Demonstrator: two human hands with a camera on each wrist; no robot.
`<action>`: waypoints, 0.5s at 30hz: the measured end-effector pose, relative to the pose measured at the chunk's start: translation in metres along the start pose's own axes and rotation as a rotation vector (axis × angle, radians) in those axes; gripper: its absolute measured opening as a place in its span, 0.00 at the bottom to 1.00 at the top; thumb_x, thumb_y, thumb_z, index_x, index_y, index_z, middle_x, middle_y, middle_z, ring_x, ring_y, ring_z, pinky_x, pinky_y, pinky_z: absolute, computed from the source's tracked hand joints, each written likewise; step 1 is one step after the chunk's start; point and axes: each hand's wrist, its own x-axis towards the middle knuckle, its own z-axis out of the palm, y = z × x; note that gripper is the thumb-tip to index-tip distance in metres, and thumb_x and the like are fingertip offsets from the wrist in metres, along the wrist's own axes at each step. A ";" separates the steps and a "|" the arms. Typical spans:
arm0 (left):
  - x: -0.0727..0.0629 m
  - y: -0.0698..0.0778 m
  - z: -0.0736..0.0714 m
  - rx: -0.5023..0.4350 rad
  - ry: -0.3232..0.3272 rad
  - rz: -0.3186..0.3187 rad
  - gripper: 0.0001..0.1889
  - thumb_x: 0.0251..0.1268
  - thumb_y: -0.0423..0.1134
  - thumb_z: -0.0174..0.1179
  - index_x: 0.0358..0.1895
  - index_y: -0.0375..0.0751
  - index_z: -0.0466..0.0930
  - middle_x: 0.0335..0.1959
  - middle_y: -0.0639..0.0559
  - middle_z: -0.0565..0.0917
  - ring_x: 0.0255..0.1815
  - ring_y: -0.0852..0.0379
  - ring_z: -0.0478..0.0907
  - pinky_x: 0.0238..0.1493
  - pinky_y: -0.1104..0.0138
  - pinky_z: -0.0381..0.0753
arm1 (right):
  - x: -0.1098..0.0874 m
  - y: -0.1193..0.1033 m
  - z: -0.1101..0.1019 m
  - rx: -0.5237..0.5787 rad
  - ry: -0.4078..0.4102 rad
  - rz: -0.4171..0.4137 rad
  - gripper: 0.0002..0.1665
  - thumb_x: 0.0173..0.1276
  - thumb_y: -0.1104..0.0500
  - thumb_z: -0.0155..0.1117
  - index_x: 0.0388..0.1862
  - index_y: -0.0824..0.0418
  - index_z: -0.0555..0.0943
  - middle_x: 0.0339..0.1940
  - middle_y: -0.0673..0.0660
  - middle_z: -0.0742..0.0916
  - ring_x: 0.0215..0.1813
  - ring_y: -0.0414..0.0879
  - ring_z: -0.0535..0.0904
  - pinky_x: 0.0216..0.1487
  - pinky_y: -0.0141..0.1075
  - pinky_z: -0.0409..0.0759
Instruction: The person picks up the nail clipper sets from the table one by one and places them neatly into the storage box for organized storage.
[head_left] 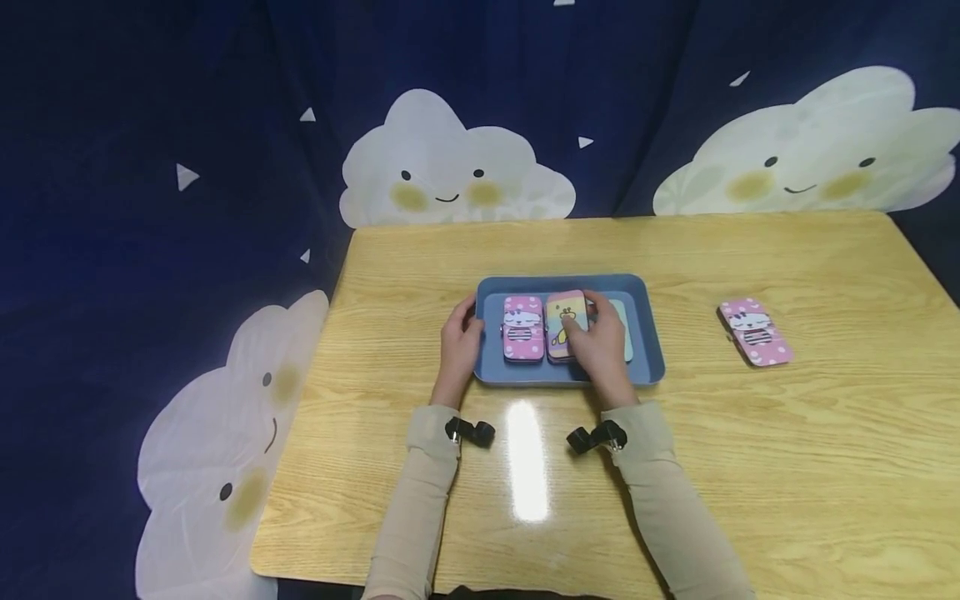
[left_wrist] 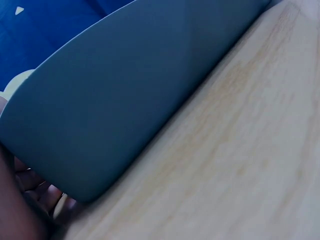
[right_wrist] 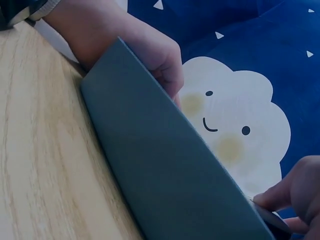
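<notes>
A blue-grey tray lies on the table in the head view. My left hand grips the tray's left end, thumb at the rim and fingers along the outside. Inside the tray, my right hand holds a small striped case with a giraffe picture, thumb on its top face and fingers at its far right edge. Left of it lies a pink case with a cat picture. A mint-green flat item shows partly behind my right hand. The right wrist view shows mainly the tray's outer wall.
Another pink cat case with a side clasp lies on the wooden table, right of the tray. A dark blue curtain with smiling clouds hangs behind the table and along its left side.
</notes>
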 end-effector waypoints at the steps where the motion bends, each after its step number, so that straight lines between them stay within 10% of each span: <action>1: 0.000 0.001 0.000 -0.003 0.000 0.000 0.26 0.69 0.31 0.51 0.70 0.40 0.70 0.67 0.45 0.74 0.62 0.51 0.73 0.64 0.60 0.73 | 0.000 0.000 0.000 -0.008 0.008 -0.002 0.35 0.66 0.58 0.65 0.71 0.65 0.68 0.56 0.67 0.78 0.53 0.58 0.73 0.58 0.52 0.72; 15: 0.000 0.001 0.000 -0.012 0.002 0.004 0.26 0.67 0.30 0.51 0.70 0.39 0.70 0.67 0.45 0.74 0.62 0.51 0.74 0.63 0.61 0.73 | -0.001 0.001 -0.001 -0.036 0.033 0.029 0.36 0.63 0.54 0.68 0.69 0.62 0.72 0.52 0.63 0.81 0.48 0.55 0.74 0.51 0.49 0.73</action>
